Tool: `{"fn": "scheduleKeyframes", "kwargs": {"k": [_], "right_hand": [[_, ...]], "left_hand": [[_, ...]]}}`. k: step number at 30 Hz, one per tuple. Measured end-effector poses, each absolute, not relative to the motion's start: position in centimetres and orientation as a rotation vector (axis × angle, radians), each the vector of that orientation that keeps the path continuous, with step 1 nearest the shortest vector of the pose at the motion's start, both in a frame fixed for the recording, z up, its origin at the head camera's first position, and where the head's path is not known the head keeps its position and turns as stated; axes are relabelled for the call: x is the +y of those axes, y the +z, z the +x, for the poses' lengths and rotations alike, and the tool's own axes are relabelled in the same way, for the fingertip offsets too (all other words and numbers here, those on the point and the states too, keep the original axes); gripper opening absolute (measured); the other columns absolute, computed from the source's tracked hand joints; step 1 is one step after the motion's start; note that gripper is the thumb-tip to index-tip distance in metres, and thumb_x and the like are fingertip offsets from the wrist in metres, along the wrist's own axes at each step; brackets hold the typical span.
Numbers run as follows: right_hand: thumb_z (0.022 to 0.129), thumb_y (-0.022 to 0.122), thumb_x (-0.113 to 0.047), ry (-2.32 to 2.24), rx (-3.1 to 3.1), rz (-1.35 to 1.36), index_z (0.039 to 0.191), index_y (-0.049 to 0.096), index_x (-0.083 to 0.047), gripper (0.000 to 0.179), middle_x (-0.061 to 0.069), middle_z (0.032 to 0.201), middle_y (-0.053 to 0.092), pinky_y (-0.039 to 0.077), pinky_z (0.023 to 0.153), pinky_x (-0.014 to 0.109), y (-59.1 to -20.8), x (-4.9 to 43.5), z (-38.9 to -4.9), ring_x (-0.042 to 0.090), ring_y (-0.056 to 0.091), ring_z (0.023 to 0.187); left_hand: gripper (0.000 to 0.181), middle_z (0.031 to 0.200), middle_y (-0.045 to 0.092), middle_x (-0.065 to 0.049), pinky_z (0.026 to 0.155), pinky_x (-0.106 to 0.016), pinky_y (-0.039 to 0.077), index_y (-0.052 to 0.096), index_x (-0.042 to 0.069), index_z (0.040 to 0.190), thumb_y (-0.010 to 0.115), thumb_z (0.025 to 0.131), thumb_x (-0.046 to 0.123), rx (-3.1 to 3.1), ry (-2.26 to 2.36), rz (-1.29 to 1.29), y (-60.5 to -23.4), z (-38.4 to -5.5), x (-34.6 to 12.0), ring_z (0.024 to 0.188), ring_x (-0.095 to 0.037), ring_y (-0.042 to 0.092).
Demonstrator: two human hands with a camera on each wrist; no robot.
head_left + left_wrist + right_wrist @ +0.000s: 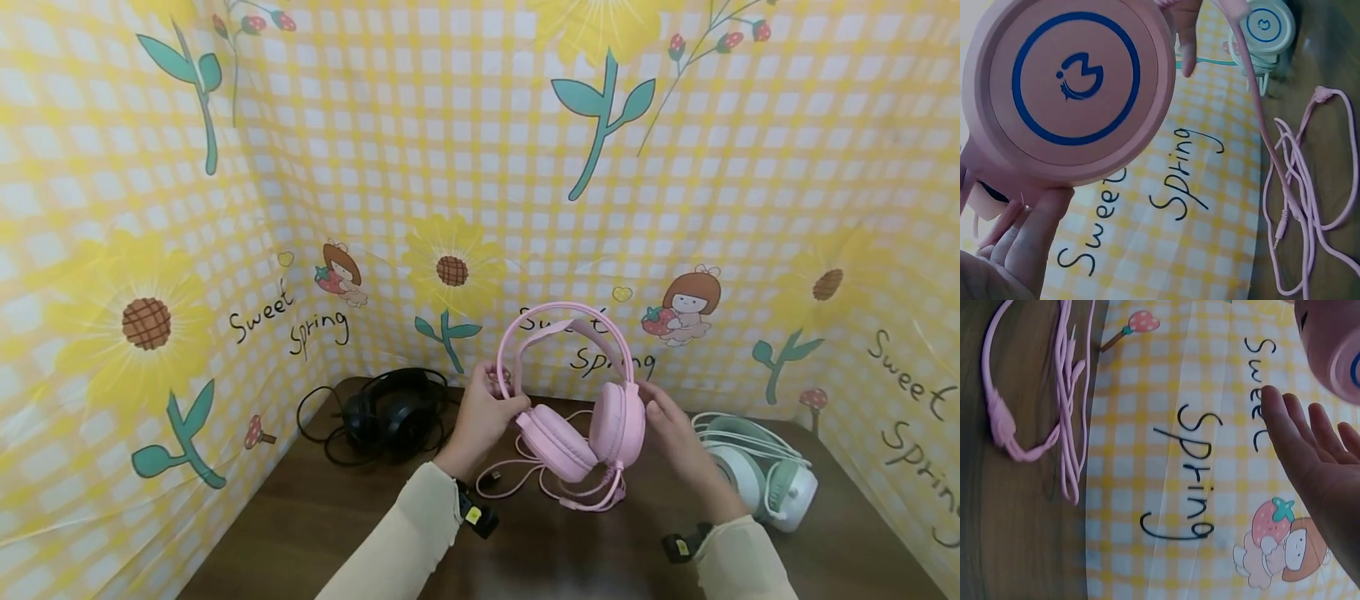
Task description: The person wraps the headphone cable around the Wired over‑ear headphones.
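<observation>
Pink over-ear headphones (pixel 553 446) are held upright above the brown table, headband on top and the two ear cups tilted toward each other. My left hand (pixel 477 417) grips them where the band meets the left cup. In the left wrist view the thumb and fingers pinch just beside that ear cup (pixel 1119 134), whose outer face bears a blue ring and logo. My right hand (pixel 678 433) is beside the right cup, its fingers extended; the right wrist view shows them straight and holding nothing. The pink cable (pixel 1063 419) hangs down and lies in loops on the table.
Black headphones (pixel 397 412) with their cable lie at the back left of the table (pixel 300 517). White and green headphones (pixel 795 500), wrapped in their cord, lie at the right behind my right forearm. A yellow checked cloth (pixel 487 167) covers the walls around the table.
</observation>
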State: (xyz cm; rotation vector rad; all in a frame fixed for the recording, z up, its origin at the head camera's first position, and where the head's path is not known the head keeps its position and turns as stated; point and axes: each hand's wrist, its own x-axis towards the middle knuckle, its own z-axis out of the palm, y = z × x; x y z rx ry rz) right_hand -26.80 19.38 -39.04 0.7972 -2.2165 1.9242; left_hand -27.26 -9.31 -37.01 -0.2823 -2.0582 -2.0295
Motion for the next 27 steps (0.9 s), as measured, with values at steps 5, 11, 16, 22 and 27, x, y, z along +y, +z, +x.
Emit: {"fn": "scheduleKeyframes", "kwargs": {"k": [5,11,16,22,27], "right_hand": [[0.105,0.031,-0.038,1.899,-2.235,0.805,0.148,0.020,0.010,0.065,0.038,0.140,0.033,0.045,0.089,0.023,-39.3,18.7,-26.4,0.003,0.052,0.111],[0.103,0.041,-0.044,1.789,-2.200,0.987,0.150,0.024,0.004,0.070,0.036,0.138,0.040,0.041,0.094,0.021,-40.4,18.0,-26.8,0.008,0.051,0.116],[0.096,0.056,-0.044,1.790,-2.218,1.117,0.154,0.014,-0.009,0.079,0.029,0.140,0.041,0.045,0.092,0.027,-41.2,18.2,-26.7,0.015,0.052,0.116],[0.077,0.083,-0.031,1.911,-2.293,1.101,0.156,-0.003,-0.021,0.116,0.031,0.144,0.027,0.046,0.091,0.029,-40.5,18.2,-26.3,0.027,0.049,0.115],[0.072,0.085,-0.012,1.911,-2.395,1.010,0.155,-0.010,-0.032,0.128,0.029,0.131,0.033,0.051,0.084,0.035,-39.3,18.2,-26.2,0.036,0.053,0.106]], "left_hand": [[0.053,0.082,0.059,-0.011,0.053,-0.024,0.043,0.044,0.000,0.117,0.071,0.072,-0.006,-2.063,-1.964,-0.276,-37.2,-27.0,-9.1,0.067,-0.014,0.055],[0.055,0.080,0.063,-0.009,0.053,-0.023,0.043,0.043,0.002,0.121,0.069,0.073,-0.003,-2.102,-1.944,-0.183,-37.6,-26.5,-8.9,0.065,-0.014,0.056],[0.052,0.077,0.063,-0.009,0.050,-0.023,0.042,0.044,0.003,0.118,0.067,0.072,-0.004,-2.055,-1.974,-0.166,-38.1,-26.3,-8.6,0.063,-0.015,0.056],[0.049,0.081,0.064,-0.011,0.052,-0.023,0.045,0.045,0.003,0.116,0.067,0.073,-0.003,-1.975,-1.961,-0.091,-38.2,-26.3,-8.6,0.064,-0.016,0.059],[0.049,0.082,0.063,-0.015,0.055,-0.023,0.048,0.043,0.000,0.116,0.065,0.073,-0.007,-1.899,-2.038,-0.099,-38.6,-26.6,-8.4,0.067,-0.018,0.061]]}}
